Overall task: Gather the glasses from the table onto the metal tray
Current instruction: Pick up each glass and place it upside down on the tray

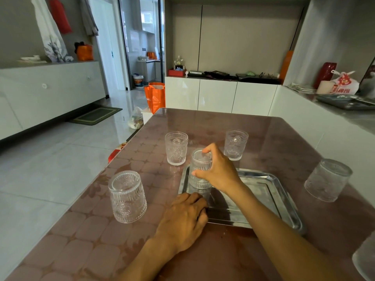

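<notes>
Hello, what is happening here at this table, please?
A person is collecting glasses onto a metal tray. The right hand grips one ribbed glass at the tray's far left corner, upside down. The left hand rests on the tray's near left edge. Four more glasses stand on the table around the tray, not yet gathered.

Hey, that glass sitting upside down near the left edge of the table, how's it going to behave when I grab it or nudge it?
The upside-down glass looks like thick pressed glass, so probably rigid and fairly heavy for its size, but breakable if dropped. Its ribbed, embossed wall should give some grip. The table looks glossy, so a nudge would likely slide it rather than tip it, and the edge is close.
</notes>
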